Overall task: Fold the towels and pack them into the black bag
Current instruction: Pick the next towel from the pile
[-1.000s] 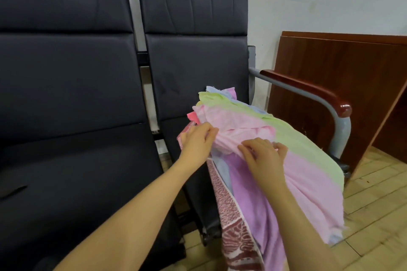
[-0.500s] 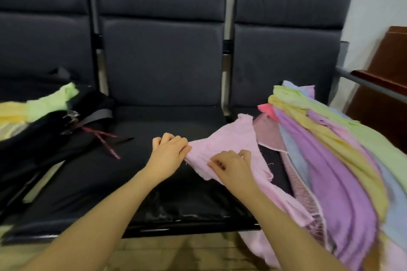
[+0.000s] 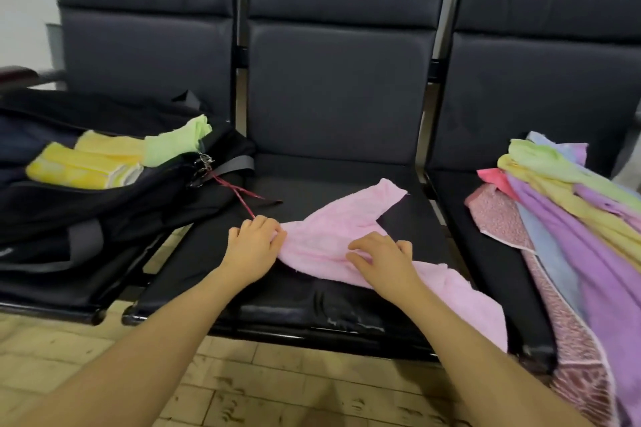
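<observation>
A pink towel (image 3: 341,229) lies crumpled across the middle black seat (image 3: 347,184), one end hanging over the front edge. My left hand (image 3: 253,244) pinches its left corner. My right hand (image 3: 381,258) grips the cloth about a hand's width to the right, fingers curled into it. On the left seat the black bag (image 3: 104,204) lies open with folded yellow towels (image 3: 83,163) and a green one (image 3: 177,142) inside. A pile of unfolded towels (image 3: 569,211) in green, yellow, purple, blue and patterned pink drapes over the right seat.
Three joined black padded chairs fill the view. A red cord (image 3: 242,196) and metal clip (image 3: 204,161) trail from the bag onto the middle seat. A wooden armrest (image 3: 17,74) shows at the far left. Pale wood-plank floor (image 3: 242,388) lies below.
Both hands pulled the pink towel off the pile on the right seat and carried it left onto the middle seat. The view swung left, and the bag came into sight.
</observation>
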